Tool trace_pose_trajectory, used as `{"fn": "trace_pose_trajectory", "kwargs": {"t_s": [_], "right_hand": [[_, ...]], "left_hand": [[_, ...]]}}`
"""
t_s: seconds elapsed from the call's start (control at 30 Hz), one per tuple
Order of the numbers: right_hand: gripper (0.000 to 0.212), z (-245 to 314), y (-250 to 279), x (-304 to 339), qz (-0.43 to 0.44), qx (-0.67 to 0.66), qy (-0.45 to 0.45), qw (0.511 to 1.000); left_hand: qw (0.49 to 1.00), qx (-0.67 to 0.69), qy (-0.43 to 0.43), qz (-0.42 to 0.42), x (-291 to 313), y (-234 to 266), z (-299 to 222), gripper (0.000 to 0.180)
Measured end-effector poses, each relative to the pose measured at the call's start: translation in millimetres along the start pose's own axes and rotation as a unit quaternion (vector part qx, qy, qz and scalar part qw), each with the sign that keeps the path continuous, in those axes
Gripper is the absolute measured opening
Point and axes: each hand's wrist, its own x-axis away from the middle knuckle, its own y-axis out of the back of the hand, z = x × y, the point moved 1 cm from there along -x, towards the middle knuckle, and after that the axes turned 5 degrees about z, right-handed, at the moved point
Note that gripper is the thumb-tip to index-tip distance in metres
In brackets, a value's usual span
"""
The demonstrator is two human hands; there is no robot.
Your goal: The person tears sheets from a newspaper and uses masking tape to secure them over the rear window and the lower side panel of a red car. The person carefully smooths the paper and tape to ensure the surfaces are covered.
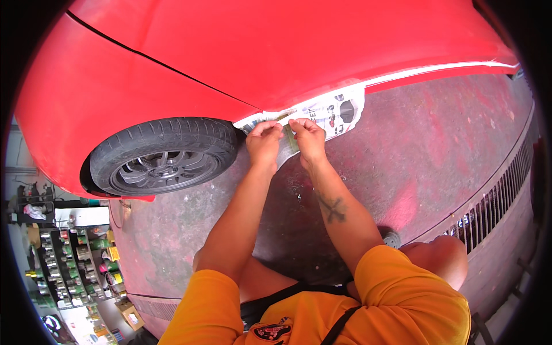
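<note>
An orange short-sleeved shirt is worn, seen along the lower edge of the frame, its sleeves ending above the elbows. A dark round printed emblem with red detail is placed on the chest at the bottom centre. A thin black strap is seen running diagonally across the shirt in the lower middle, and a dark band lies across the lap just above it. A dark cross-shaped tattoo is marked on the right forearm at mid-frame. Both forearms and both knees are left uncovered; no gloves are worn.
</note>
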Motion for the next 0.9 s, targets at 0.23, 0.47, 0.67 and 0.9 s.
{"fn": "trace_pose_trajectory", "kwargs": {"t_s": [0.23,0.47,0.67,0.9], "right_hand": [[0.008,2,-2,-15,-0.063,-0.037,0.004,0.997],[0.012,-1,-17,-25,-0.055,0.105,-0.007,0.993],[0.017,-6,-12,-35,-0.064,0.131,-0.032,0.989],[0.022,-8,-8,-41,-0.083,0.261,-0.045,0.961]], "left_hand": [[0.987,0.091,0.111,-0.068,21,-22,14,0.029],[0.964,0.235,0.122,-0.012,-8,-34,22,0.03],[0.964,0.224,0.117,-0.083,-14,-45,22,0.022],[0.962,0.224,0.092,-0.124,-22,-50,23,0.023]]}}
